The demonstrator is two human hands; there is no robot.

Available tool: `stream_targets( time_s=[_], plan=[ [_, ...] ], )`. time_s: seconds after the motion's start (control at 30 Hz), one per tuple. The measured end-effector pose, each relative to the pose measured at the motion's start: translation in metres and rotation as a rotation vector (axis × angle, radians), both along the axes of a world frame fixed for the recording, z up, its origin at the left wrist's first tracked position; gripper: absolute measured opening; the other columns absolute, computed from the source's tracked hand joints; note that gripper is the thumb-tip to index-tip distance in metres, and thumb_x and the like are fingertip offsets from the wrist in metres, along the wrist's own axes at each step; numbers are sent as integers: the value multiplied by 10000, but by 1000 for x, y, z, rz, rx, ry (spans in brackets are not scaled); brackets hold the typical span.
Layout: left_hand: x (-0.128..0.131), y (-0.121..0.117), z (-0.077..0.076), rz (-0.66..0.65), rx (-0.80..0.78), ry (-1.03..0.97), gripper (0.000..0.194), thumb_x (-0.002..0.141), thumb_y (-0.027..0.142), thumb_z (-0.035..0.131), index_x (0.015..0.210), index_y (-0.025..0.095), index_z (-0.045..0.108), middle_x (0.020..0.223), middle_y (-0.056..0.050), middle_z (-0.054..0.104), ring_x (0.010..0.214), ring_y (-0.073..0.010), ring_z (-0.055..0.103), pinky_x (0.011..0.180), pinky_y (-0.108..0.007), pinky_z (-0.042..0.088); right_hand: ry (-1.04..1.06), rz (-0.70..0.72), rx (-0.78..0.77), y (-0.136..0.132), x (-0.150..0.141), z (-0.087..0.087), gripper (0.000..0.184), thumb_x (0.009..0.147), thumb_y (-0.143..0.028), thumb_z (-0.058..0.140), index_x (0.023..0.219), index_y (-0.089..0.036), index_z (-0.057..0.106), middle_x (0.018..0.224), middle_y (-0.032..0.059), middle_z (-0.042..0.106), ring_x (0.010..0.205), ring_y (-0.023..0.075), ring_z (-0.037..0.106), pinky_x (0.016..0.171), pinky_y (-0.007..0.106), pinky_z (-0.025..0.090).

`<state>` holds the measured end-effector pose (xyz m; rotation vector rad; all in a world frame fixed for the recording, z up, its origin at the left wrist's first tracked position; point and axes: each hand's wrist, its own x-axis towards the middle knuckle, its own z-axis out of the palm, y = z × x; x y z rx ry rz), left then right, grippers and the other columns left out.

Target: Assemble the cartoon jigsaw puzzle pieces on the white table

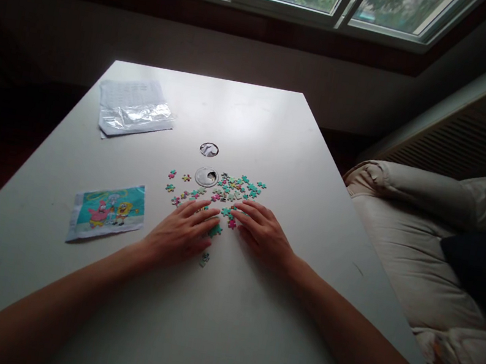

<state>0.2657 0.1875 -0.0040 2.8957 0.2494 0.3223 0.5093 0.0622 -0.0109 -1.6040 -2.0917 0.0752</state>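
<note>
Two bare arms (340, 322) reach over the white table (216, 339). On the left hand (183, 231) and right hand (266, 235), the grip is loose, with fingers apart. Bright puzzle pieces (253, 194) lie between and just past them.

The left forearm (78, 291) and right forearm (343, 323) slanted forward and inward, both bare. The left hand (179, 230) was palm down, fingers loosely extended forward and rightward; the right hand (266, 234) faced it, fingers lightly bent leftward, near but apart.

Puzzle pieces (231, 196) lie on the table (218, 327), right of the picture (109, 214).
</note>
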Motion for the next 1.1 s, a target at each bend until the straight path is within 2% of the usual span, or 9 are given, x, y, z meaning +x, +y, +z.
stream_targets(
  time_s=[0.13, 0.37, 0.63, 0.9, 1.1],
  plan=[
    [0, -2, -1, -17, 5, 27, 531, 998, 406, 513, 1477, 181, 469, 1545, -93, 472, 1463, -327, 351, 1205, -539, 312, 74, -35, 5, 1, 1, -4, 356, 1025, -211, 468, 1362, -239, 580, 1344, 71, 647, 1282, 233, 548, 1113, 467, 450],
    [0, -2, -2, -10, 10, 44, 527, 1011, 416, 481, 1479, 175, 468, 1538, -83, 483, 1466, -318, 350, 1214, -532, 297, 24, -81, 20, 0, 2, -5, 271, 1003, -238, 532, 1238, -256, 666, 1288, 71, 665, 1210, 249, 578, 1060, 468, 471],
    [1, -2, -2, -6, 12, 17, 517, 992, 396, 524, 1462, 183, 496, 1502, -96, 521, 1451, -314, 370, 1213, -537, 303, -38, -90, -5, 0, 2, -4, 273, 997, -250, 534, 1238, -248, 661, 1283, 91, 642, 1195, 261, 560, 1036, 458, 464],
    [0, -3, -2, -9, 17, 29, 513, 1008, 415, 487, 1462, 177, 492, 1519, -83, 504, 1448, -319, 365, 1222, -539, 288, -95, -103, -48, 0, -1, -2, 330, 999, -280, 514, 1304, -208, 616, 1284, 123, 615, 1199, 291, 525, 1034, 490, 457],
    [-1, -1, -3, -10, 12, 19, 520, 996, 401, 514, 1463, 175, 487, 1515, -94, 507, 1450, -320, 365, 1211, -547, 309, -6, -105, -32, 1, 4, -1, 298, 996, -310, 531, 1258, -231, 648, 1225, 116, 623, 1142, 279, 545, 994, 477, 489]
  ],
)
